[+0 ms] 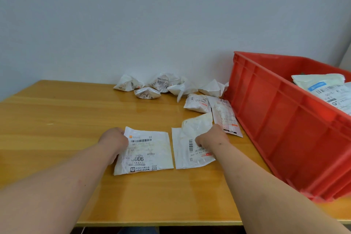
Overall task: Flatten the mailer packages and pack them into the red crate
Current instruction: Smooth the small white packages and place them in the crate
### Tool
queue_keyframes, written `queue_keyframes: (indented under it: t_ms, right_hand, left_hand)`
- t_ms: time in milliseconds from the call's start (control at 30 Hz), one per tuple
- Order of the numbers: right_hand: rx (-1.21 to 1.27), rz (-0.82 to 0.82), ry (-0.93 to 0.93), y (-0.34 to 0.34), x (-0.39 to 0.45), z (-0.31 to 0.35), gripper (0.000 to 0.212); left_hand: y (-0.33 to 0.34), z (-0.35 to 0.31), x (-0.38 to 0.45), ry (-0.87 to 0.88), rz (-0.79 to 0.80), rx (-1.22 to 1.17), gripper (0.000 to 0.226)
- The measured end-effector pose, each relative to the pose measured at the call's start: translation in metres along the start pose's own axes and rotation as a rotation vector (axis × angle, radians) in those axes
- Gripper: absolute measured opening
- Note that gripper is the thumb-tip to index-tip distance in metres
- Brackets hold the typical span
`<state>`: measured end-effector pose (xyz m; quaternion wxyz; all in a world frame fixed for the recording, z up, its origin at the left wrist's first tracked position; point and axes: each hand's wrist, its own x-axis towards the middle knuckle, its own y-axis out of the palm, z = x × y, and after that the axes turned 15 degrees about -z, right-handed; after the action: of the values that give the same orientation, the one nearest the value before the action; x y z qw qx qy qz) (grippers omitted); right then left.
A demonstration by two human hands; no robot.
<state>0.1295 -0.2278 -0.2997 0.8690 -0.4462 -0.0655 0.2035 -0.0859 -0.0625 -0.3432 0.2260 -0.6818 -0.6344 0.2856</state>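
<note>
The left hand (114,139) gripped a flattened "9006" mailer (146,153), the right hand (210,137) gripped another creased mailer (190,148), crumpled mailers (161,86) lay beyond, beside the red crate (284,119).

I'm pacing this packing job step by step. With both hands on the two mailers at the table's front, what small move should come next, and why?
Probably lift the 0006 mailer with the left hand and carry it to the red crate. It already lies flat, and flat mailers are in the crate. The mailer under the right hand has a raised far corner, so it likely needs more pressing.
</note>
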Motion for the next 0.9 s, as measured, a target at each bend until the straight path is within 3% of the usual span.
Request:
queue_keyframes:
  t_ms: [67, 167, 300, 400, 467, 600, 800, 833, 900]
  right_hand:
    - [0.109, -0.109, -0.064, -0.006, -0.001, 0.003, 0.041]
    - [0.495, -0.173, -0.106, -0.019, -0.006, 0.018, 0.042]
    - [0.767, 0.107, -0.101, -0.017, -0.026, 0.04, 0.037]
    - [0.691, 0.328, -0.056, 0.005, -0.041, 0.042, 0.027]
    - [0.589, 0.384, -0.022, 0.024, -0.045, 0.038, 0.028]
    - [0.276, 0.322, -0.123, 0.043, -0.046, 0.039, 0.028]
    - [0.184, 0.319, -0.125, 0.044, -0.043, 0.04, 0.026]
    - [0.175, 0.328, -0.124, 0.045, -0.044, 0.04, 0.031]
    - [0.118, 0.321, -0.126, 0.049, -0.044, 0.041, 0.062]
  left_hand:
    - [-0.001, 0.001, 0.002, -0.004, 0.002, 0.008, 0.029]
    - [-0.003, 0.003, 0.004, -0.03, 0.007, -0.017, 0.031]
    - [-0.005, 0.001, 0.002, -0.096, 0.056, -0.12, 0.029]
    - [-0.005, -0.004, -0.005, -0.15, 0.121, -0.234, 0.029]
    - [-0.005, -0.005, -0.009, -0.175, 0.122, -0.296, 0.029]
    - [-0.008, -0.007, -0.013, -0.214, 0.162, -0.403, 0.018]
    - [-0.007, -0.013, -0.015, -0.178, 0.255, -0.358, 0.035]
    - [-0.005, -0.013, -0.013, -0.182, 0.254, -0.35, 0.035]
    - [-0.002, -0.013, -0.012, -0.186, 0.243, -0.342, 0.028]
